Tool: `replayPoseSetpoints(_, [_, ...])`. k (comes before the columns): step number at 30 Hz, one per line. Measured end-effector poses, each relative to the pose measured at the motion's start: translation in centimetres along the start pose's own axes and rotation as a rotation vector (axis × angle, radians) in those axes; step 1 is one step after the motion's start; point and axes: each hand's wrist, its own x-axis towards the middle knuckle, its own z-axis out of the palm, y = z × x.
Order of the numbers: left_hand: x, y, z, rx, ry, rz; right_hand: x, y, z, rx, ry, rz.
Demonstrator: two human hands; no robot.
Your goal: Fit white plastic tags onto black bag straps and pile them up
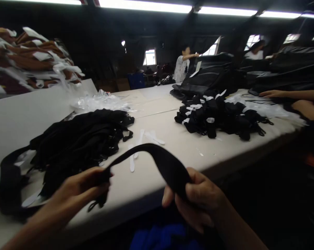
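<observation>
Black strap (157,158) — pinched in left hand (78,189), gripped in right hand (198,203) — over table edge (136,203).

- One tabletop (185,146).
- One black strap (159,156), above the tabletop's near edge.
- Two heaps of black straps on the tabletop: left heap (75,139), right heap (219,118).
- One brown-and-white stack (29,59), at the tabletop's far left.
- One pile of clear bags (99,102), on the tabletop.

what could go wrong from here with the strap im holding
1. The black strap spans left hand and right hand at the table edge; a slipped grip could drop it into the dark below.
2. Its dangling end may snag the black pile beside the left hand.
</observation>
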Motion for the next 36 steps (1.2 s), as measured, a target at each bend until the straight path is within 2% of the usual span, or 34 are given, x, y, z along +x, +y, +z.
replayPoseSetpoints(2, [-1.0, -1.1, 2.6, -0.115, -0.441, -0.02, 0.6, -0.7, -0.9, 0.077, 0.046, -0.027])
replayPoseSetpoints(3, [-1.3, -1.4, 4.2, -0.202, -0.62, -0.016, 1.1, -0.8, -1.6, 0.089, 0.081, -0.032])
replayPoseSetpoints(4, [-1.4, -1.5, 5.8, -0.292, -0.725, -0.014, 1.6, -0.8, -2.3, 0.088, 0.118, -0.023])
replayPoseSetpoints(6, [-1.3, -1.5, 8.4, -0.45, -0.801, -0.038, 2.5, -0.5, -4.0, 0.089, 0.181, 0.013])
replayPoseSetpoints(9, [-1.1, -1.0, 9.9, -0.581, -0.776, -0.087, 3.5, 0.3, -6.4, 0.124, 0.287, 0.047])
replayPoseSetpoints(14, [-0.4, -1.5, 8.2, -0.568, -0.64, -0.14, 3.6, 2.3, -8.9, 0.113, 0.415, 0.007])
replayPoseSetpoints(19, [-0.4, -3.1, 7.2, -0.538, -0.593, -0.205, 3.4, 4.4, -9.5, 0.202, 0.442, -0.01])
replayPoseSetpoints(23, [-0.9, -3.1, 6.9, -0.702, -0.667, -0.268, 3.5, 5.4, -9.3, 0.259, 0.448, -0.054])
replayPoseSetpoints(26, [-0.9, -2.1, 6.7, -0.838, -0.647, -0.218, 3.2, 6.2, -9.1, 0.163, 0.427, -0.105])
replayPoseSetpoints(30, [-0.7, -0.8, 6.3, -0.866, -0.587, -0.054, 2.2, 7.0, -9.0, 0.008, 0.351, -0.085])
replayPoseSetpoints(34, [-0.9, 0.2, 5.4, -0.696, -0.564, 0.001, 1.3, 6.8, -8.6, -0.131, 0.273, 0.122])
replayPoseSetpoints(36, [-1.5, 0.8, 4.7, -0.528, -0.554, -0.019, 0.9, 6.6, -8.0, -0.38, 0.287, 0.218])
